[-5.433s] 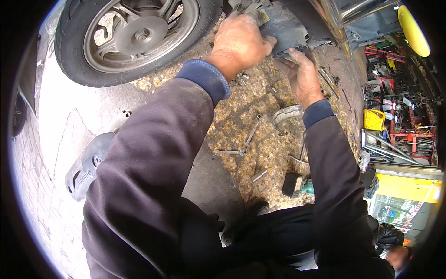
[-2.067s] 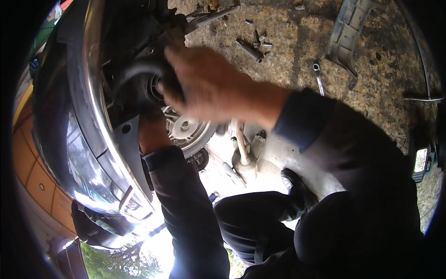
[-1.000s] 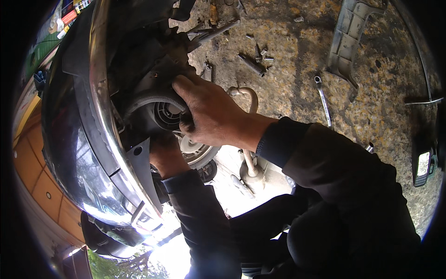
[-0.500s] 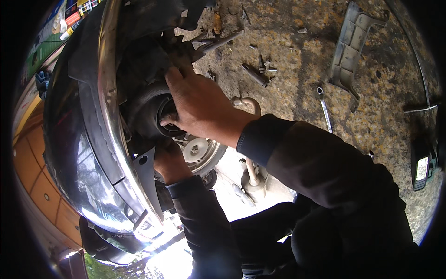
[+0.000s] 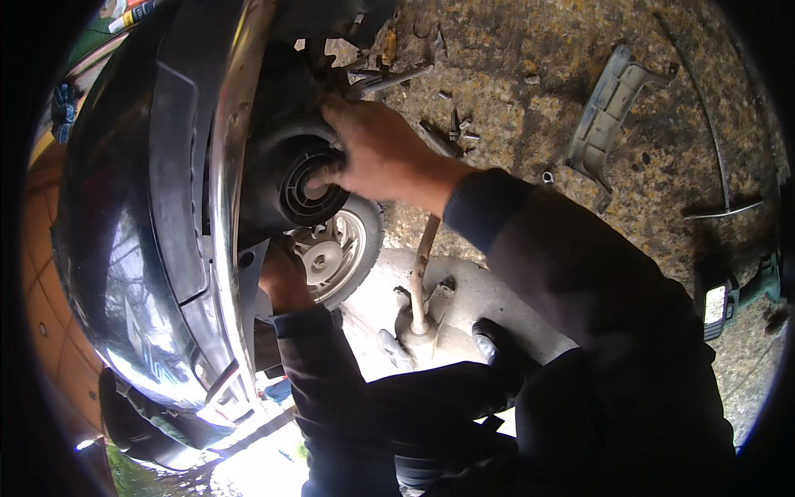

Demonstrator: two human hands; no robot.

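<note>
My right hand (image 5: 377, 153) grips a black round plastic part (image 5: 291, 195) with a ribbed circular face. Its thumb presses on that face, while the fingers curl over the upper side and are partly hidden. Below the part, my left hand (image 5: 284, 277) reaches in beside a grey flat bracket (image 5: 251, 257), its fingers out of sight in the dark gap. Both hands work at the underside of a vehicle with a glossy black body panel (image 5: 124, 232) and a chrome trim strip (image 5: 225, 166). Behind my left hand shows a spoked wheel (image 5: 331, 257) with a black tyre.
On the stained floor lie a grey plastic trim piece (image 5: 603, 120), small metal parts (image 5: 455, 124) and a long thin rod (image 5: 704, 99). A rusty bent pipe (image 5: 424, 265) stands near the wheel. At the right is a green-and-black device (image 5: 725, 302) with a lit panel.
The view has shifted, and more of the round part's ribbed face now shows. My right hand stays on it, thumb still against the face. My left hand stays in the gap below.
</note>
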